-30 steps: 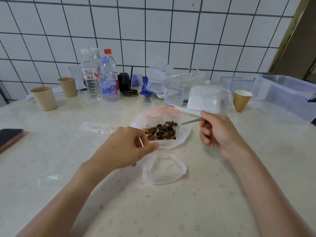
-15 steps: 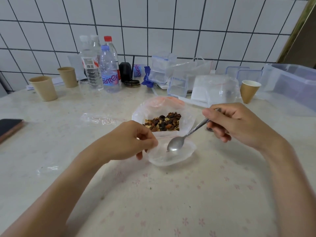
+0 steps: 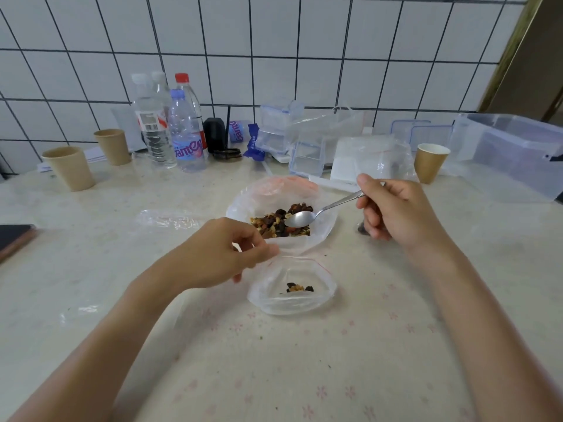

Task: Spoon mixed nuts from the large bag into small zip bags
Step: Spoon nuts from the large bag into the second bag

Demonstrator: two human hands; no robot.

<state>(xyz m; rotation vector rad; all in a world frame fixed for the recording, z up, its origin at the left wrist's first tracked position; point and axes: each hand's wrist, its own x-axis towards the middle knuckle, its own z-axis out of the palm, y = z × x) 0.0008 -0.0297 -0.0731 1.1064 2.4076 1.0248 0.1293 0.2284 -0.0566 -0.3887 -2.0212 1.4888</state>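
The large clear bag (image 3: 262, 196) lies open at the table's middle with mixed nuts (image 3: 274, 223) heaped inside. Just in front of it sits a small zip bag (image 3: 323, 287) with a red strip, mouth open, holding a few nuts (image 3: 298, 287). My left hand (image 3: 219, 254) pinches the small bag's left rim between thumb and fingers. My right hand (image 3: 396, 214) grips a metal spoon (image 3: 300, 219) by its handle; the empty bowl of the spoon hovers over the nuts in the large bag.
Several water bottles (image 3: 185, 132), three paper cups (image 3: 70, 169), clear lidded boxes (image 3: 304, 153) and a stack of zip bags (image 3: 365, 156) line the tiled wall. A big plastic tub (image 3: 511, 150) stands far right. A phone (image 3: 13, 239) lies at the left edge. A spare flat bag (image 3: 170, 219) lies left.
The spoon went from the large bag down into the small bag, left a few nuts there, and has swung back over the large bag. My left hand kept its pinch on the small bag.
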